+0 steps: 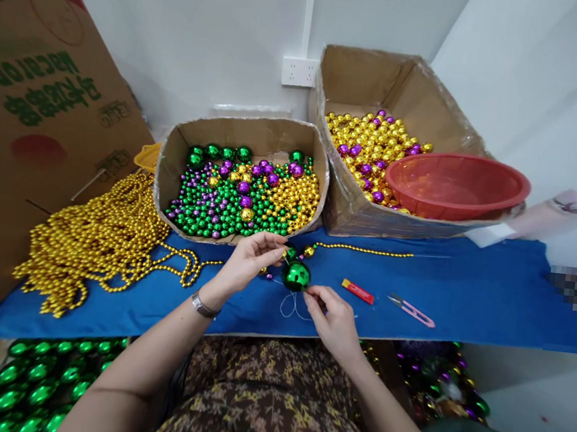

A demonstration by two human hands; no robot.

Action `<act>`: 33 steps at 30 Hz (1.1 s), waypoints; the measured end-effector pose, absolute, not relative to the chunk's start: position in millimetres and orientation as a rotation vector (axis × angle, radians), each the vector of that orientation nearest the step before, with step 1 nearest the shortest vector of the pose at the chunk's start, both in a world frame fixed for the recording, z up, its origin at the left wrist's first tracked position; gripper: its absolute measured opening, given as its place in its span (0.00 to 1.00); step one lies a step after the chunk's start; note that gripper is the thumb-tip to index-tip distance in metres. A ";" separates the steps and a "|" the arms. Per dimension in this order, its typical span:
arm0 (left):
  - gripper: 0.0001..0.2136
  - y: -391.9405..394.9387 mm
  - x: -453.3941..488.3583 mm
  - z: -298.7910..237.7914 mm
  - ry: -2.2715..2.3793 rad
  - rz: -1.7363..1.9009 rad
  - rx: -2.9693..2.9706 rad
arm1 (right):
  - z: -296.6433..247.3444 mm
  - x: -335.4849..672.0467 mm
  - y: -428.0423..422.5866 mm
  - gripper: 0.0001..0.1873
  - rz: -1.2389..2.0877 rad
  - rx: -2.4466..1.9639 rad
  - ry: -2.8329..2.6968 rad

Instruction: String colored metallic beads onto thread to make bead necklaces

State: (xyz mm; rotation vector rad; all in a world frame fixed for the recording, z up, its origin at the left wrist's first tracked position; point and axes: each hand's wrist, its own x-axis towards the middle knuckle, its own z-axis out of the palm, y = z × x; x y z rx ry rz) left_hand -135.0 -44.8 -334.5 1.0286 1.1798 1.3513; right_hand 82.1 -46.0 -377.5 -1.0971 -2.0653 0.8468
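Observation:
My left hand (249,260) is closed in a pinch on small beads at the end of a gold bead strand (367,250) that runs right across the blue cloth (466,290). A large shiny green ball (295,276) hangs just below those fingers. My right hand (330,316) sits right under the ball, fingers pinched on a thin white thread (290,307) that loops on the cloth. A watch is on my left wrist.
A cardboard box (171,155) of green, gold and purple beads stands behind my hands. A bigger box (351,209) of gold beads holds a red basin (456,185). A heap of gold strands (95,237) lies left. A red lighter (357,291) and pink snips (412,310) lie right.

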 end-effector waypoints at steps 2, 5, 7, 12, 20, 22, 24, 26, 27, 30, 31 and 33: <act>0.12 -45.4 -134.3 -336.8 1.195 1.364 1.036 | -380.8 82.7 -45.9 0.10 0.913 -1.103 -2.054; 0.10 -46.5 -132.2 -339.4 1.197 1.349 1.092 | -387.8 82.8 -45.7 0.10 1.042 -1.094 -2.014; 0.09 -47.4 -129.7 -339.5 1.192 1.307 1.154 | -393.1 81.8 -45.0 0.12 1.141 -1.090 -1.964; 0.09 -51.8 -124.3 -333.3 1.218 1.235 1.237 | -401.7 78.3 -44.2 0.15 1.323 -1.076 -1.876; 0.11 -55.3 -153.1 -322.7 1.381 1.292 1.409 | -398.3 81.9 -46.9 0.17 1.290 -1.086 -1.803; 0.09 -46.5 -172.3 -321.8 1.584 1.244 1.625 | -395.3 83.4 -46.7 0.16 1.272 -1.086 -1.816; 0.06 -34.4 -191.3 -321.4 1.790 1.036 1.878 | -392.5 83.6 -46.6 0.16 1.238 -1.087 -1.833; 0.06 -21.6 -206.2 -322.2 1.931 0.805 2.038 | -390.7 82.4 -46.9 0.15 1.210 -1.078 -1.844; 0.06 -15.4 -211.3 -323.2 1.972 0.719 2.082 | -390.3 81.4 -47.3 0.15 1.205 -1.067 -1.845; 0.06 1.1 -217.1 -328.7 2.009 0.573 2.137 | -390.6 79.2 -48.6 0.15 1.218 -1.036 -1.837; 0.06 5.9 -216.5 -331.1 2.004 0.540 2.146 | -390.9 79.0 -48.8 0.15 1.221 -1.033 -1.837; 0.07 13.9 -213.1 -335.7 1.992 0.505 2.154 | -391.0 80.0 -48.8 0.15 1.219 -1.042 -1.845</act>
